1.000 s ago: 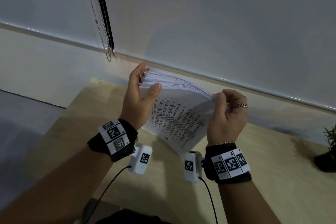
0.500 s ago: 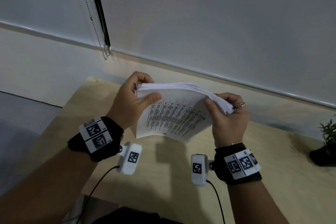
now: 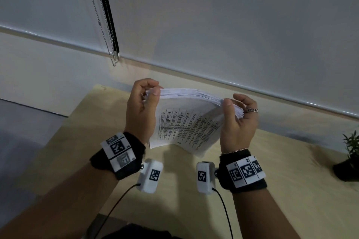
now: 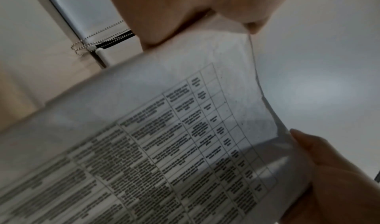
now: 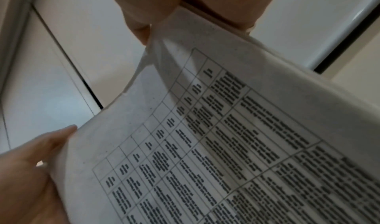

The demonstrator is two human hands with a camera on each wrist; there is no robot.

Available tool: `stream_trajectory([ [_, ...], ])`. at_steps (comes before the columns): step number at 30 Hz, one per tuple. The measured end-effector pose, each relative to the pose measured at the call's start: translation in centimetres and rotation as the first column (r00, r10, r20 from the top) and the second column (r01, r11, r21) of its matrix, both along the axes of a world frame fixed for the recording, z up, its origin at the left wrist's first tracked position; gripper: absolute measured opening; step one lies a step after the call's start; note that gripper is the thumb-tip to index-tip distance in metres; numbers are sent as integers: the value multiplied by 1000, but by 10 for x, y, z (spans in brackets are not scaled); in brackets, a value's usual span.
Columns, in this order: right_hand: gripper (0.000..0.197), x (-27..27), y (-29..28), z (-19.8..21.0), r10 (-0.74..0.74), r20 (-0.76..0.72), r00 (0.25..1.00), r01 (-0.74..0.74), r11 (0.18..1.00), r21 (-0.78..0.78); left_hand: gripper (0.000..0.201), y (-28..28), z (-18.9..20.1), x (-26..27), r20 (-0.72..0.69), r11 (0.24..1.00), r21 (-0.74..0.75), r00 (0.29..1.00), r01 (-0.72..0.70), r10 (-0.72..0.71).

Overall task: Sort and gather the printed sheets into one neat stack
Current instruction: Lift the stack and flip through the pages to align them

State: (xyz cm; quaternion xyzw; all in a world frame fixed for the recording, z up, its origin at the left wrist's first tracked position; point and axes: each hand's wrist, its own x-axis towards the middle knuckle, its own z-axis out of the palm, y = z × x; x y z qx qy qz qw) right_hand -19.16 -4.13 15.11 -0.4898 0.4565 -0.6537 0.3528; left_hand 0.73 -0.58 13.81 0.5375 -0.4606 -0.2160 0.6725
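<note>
A thick stack of printed sheets (image 3: 186, 122) hangs in the air above the table, its near face covered with a printed table. My left hand (image 3: 143, 108) grips the stack's left end, thumb on the near face and fingers curled behind. My right hand (image 3: 237, 120) grips the right end the same way. In the left wrist view the stack (image 4: 164, 146) fills the lower frame, bowed, with the other hand's fingers (image 4: 320, 170) at its far edge. The right wrist view shows the printed face (image 5: 226, 146) close up.
A light wooden table (image 3: 272, 170) lies below the hands. A small potted plant (image 3: 349, 157) stands at its right edge. A roller blind (image 3: 213, 15) with a bead chain (image 3: 108, 48) covers the wall behind.
The stack has been lowered and squared from a fanned, steeply tilted hold to a flatter one. Both hands dropped slightly and moved apart to the ends.
</note>
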Motion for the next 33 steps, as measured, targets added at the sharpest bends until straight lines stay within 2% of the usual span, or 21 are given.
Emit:
stream_trajectory([
  [3, 45, -4, 2, -2, 84, -1, 996, -84, 996, 11, 23, -3, 3, -3, -48, 1000, -23, 999, -15, 14],
  [5, 63, -9, 1, -6, 86, -111, 990, -81, 996, 48, 30, -2, 1, -2, -51, 998, -14, 997, 53, -54],
  [6, 66, -10, 0, -8, 67, -174, 982, -57, 996, 65, 40, 0, -3, -1, -42, 996, 5, 996, 84, -84],
  [7, 65, -10, 0, -11, 59, -211, 976, -44, 996, 79, 53, 4, -7, -2, -41, 994, 30, 994, 106, -105],
  [9, 58, -10, 0, -16, 66, -194, 979, -47, 994, 103, 82, 10, -16, -3, -95, 984, 58, 982, 169, -163],
  [12, 53, -8, 0, -22, 87, -146, 985, -72, 992, 105, 102, 17, -23, -1, -150, 974, 56, 966, 219, -209],
  [15, 53, -9, -1, -23, 96, -150, 984, -85, 994, 73, 98, 18, -21, 3, -176, 976, 70, 966, 204, -189],
  [18, 54, -9, -3, -24, 104, -164, 981, -93, 993, 73, 94, 18, -21, 4, -131, 959, 97, 958, 268, -255],
  [22, 56, -11, -3, -25, 119, -163, 979, -106, 991, 86, 103, 16, -26, 8, -140, 941, 151, 949, 303, -283],
  [26, 60, -12, -4, -24, 131, -162, 978, -114, 988, 108, 109, 11, -22, 11, -115, 935, 138, 943, 325, -311],
  [30, 62, -14, -8, -22, 176, -154, 972, -158, 980, 122, 113, -4, -20, 20, -115, 882, 197, 903, 429, -413],
  [33, 54, -14, -13, -23, 211, -91, 973, -196, 970, 146, 112, -12, -23, 25, -104, 858, 236, 889, 457, -445],
])
